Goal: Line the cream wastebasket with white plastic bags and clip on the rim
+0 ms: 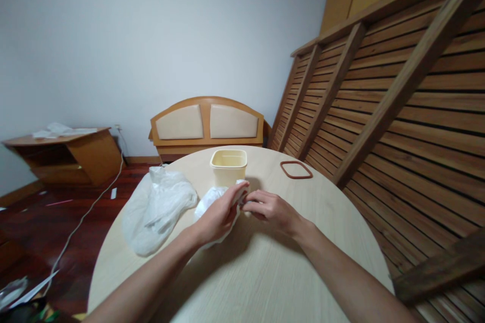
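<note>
My left hand [222, 214] is closed around a crumpled white plastic bag [209, 198], which shows on both sides of the fingers just above the table. My right hand [273, 210] meets it at the bag's right end, thumb and fingers pinched together. What lies between those fingertips is too small to make out, though they touch the bag's edge. Right behind both hands stands a pale yellow square tub [228, 177], upright and without a lid. A larger translucent plastic bag [166, 207] lies loose on the table to the left.
A brown rounded-square ring [299, 177] lies flat at the table's back right. The round pale wooden table [303, 277] has a slatted wooden frame [428, 126] leaning beside it. Behind stands a headboard [206, 116]; a low cabinet [91, 159] and a white cable [91, 207] are at left.
</note>
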### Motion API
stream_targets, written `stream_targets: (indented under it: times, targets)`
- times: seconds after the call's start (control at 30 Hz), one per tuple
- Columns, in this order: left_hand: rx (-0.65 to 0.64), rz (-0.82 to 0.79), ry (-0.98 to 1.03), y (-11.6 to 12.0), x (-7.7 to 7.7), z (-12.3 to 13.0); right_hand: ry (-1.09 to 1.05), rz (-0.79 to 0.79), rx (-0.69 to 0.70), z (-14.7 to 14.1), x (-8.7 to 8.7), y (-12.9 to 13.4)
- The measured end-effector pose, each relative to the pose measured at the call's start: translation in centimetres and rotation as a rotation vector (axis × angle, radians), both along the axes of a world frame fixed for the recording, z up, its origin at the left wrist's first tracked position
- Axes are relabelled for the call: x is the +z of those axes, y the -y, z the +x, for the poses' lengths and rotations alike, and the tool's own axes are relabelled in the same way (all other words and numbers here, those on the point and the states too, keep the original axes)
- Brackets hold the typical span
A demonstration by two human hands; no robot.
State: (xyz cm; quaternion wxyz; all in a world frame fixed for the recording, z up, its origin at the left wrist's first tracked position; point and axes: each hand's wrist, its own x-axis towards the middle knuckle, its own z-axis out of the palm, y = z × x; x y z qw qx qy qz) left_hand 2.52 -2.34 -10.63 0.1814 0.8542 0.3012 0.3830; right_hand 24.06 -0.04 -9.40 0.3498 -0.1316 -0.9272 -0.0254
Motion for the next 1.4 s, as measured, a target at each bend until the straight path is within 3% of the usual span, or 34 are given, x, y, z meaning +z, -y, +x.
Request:
stream_targets:
  times: [0.2, 0.4, 0.67, 0.9, 1.1, 1.23, 1.4]
  targets:
    - [0.053, -0.081, -0.127, 0.9, 0.6, 0.0, -0.096, -0.101, 0.080, 0.6, 0.4, -0.3]
    - [0.015, -0.092, -0.176, 1.4, 1.1, 0.3, -0.204, -0.268, 0.130, 0.6, 0.4, -0.2]
    - [-0.014, -0.136, -0.117, 1.5, 1.4, 0.2, -0.393, -0.552, 0.082, -0.7, -0.2, 0.4]
    - [-0.060, -0.255, 0.050, 1.3, 1.4, 0.3, -0.537, -0.920, 0.065, -1.7, -0.9, 0.7]
    - [0.056, -0.239, 0.168, 1.0, 1.1, 1.0, -0.641, -1.037, 0.086, -1.8, -1.0, 0.0]
    - [0.176, -0.178, 0.158, 0.9, 0.9, 1.3, -0.754, -1.032, 0.081, -2.2, -1.1, -0.2]
    - [0.258, -0.209, 0.232, 0.7, 0.9, 1.5, -0.723, -1.017, 0.106, -2.4, -1.4, 0.1]
